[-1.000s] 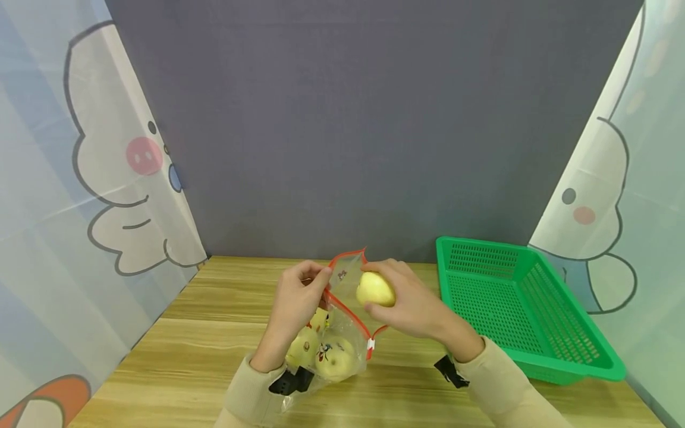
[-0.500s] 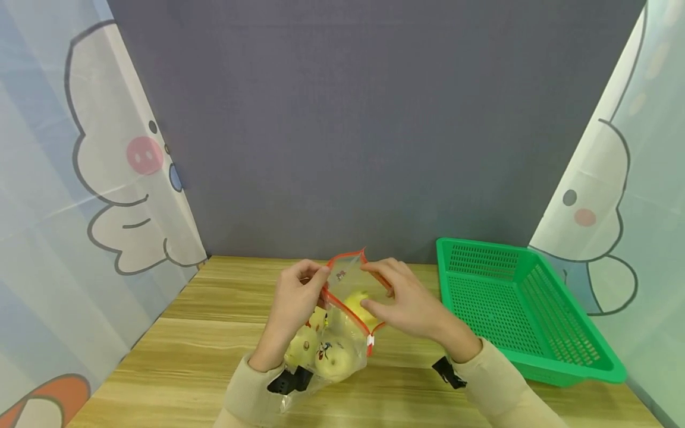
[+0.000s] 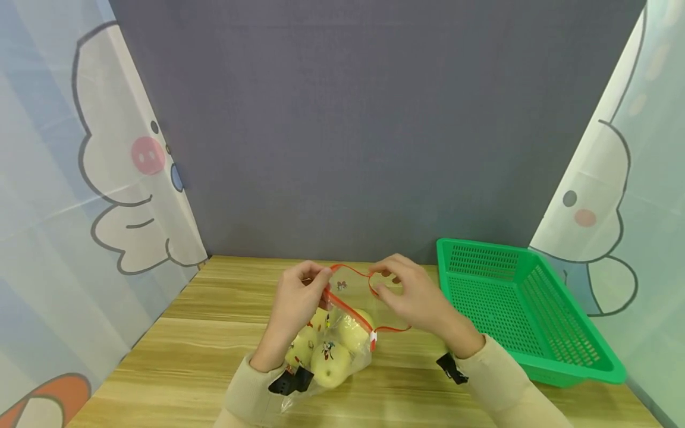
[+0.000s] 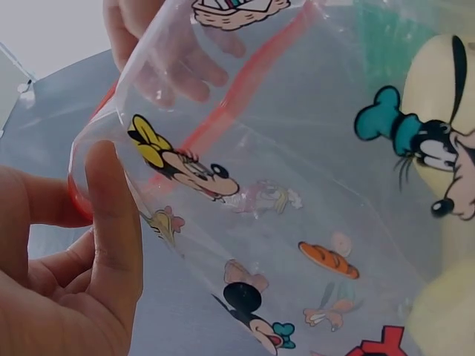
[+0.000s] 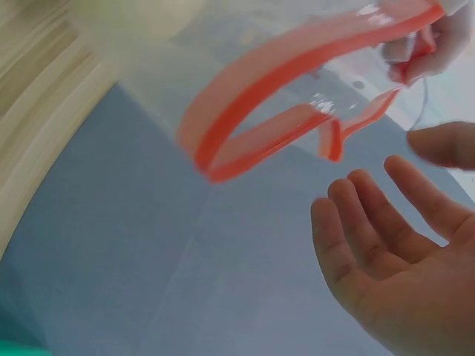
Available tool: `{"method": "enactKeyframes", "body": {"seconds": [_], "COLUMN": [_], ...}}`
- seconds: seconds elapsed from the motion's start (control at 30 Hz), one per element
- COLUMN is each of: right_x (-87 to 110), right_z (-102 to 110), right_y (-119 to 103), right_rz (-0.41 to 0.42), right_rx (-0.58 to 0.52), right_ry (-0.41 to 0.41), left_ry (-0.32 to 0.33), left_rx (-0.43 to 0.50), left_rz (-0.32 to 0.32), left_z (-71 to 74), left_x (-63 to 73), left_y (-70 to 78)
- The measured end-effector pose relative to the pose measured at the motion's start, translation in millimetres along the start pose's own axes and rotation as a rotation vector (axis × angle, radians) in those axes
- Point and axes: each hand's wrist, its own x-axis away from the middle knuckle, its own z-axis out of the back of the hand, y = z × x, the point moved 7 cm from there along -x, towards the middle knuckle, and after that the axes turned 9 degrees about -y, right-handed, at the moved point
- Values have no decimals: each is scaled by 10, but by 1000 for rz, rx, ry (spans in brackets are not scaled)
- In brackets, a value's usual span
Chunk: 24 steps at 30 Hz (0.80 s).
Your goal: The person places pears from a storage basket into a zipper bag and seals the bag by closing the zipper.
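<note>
My left hand pinches the red rim of a clear zip bag between thumb and fingers; the left wrist view shows the thumb against the printed plastic film. Several pale yellow apples lie in the bag, partly hidden by the left wrist and the cartoon prints. One apple sits just below the bag's mouth. Beside the gaping mouth is my right hand, its fingers loosely bent and holding nothing. In the right wrist view a gap separates those fingers from the red rim.
A green plastic basket with slotted walls stands on the wooden table at the right. A dark grey cloth hangs behind the table, and curtains with cartoon prints flank both sides.
My right hand has let the apple go into the bag and drawn slightly right, off the fruit. The bag's mouth has spread wider to the right. My left hand keeps its pinch.
</note>
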Motion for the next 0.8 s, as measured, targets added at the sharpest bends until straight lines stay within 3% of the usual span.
{"method": "enactKeyframes", "body": {"seconds": [0.2, 0.53, 0.8], "right_x": [-73, -193, -209], "right_z": [2, -148, -184], "right_y": [99, 239, 271], "right_rz": [11, 45, 69], "right_rx": [63, -42, -45], "right_ry": [-12, -109, -89], "left_ry": [-6, 2, -4], "left_rx": [-7, -8, -17], "left_rz": [5, -1, 0], "left_z": [-2, 1, -11], "left_x": [-5, -5, -26], "left_y": [-1, -7, -8]}}
